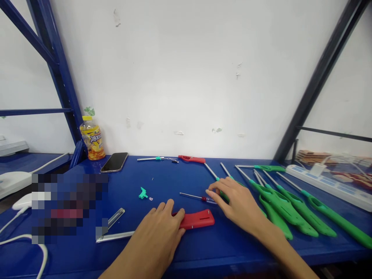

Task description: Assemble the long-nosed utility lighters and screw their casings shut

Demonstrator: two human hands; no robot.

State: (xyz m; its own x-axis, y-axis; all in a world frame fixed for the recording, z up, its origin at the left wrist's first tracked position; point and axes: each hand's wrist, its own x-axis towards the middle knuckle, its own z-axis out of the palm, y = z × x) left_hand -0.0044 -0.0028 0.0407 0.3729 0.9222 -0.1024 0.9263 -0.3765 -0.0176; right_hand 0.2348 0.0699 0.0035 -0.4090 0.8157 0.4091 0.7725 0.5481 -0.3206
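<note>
My left hand (pixel 159 232) is closed over the red handle (pixel 200 219) of a long-nosed lighter lying flat on the blue table (pixel 162 259). A silvery tube (pixel 116 236) comes out from under that hand on the left; where it joins is hidden. My right hand (pixel 235 201) has loosely curled fingers just above a small screwdriver (pixel 200 197) with a red and clear handle. The thumb is close to the handle, part of which it hides; contact is unclear. Behind those fingers lies a green long-nosed lighter (pixel 224 196), partly covered.
Several green lighters (pixel 279 205) lie at the right beside a white power strip (pixel 328 186). Farther back are a red lighter (pixel 193 159) and a metal rod with wires (pixel 157 158). A teal plastic piece (pixel 143 193), phone (pixel 114 162) and yellow-capped bottle (pixel 93 139) are left.
</note>
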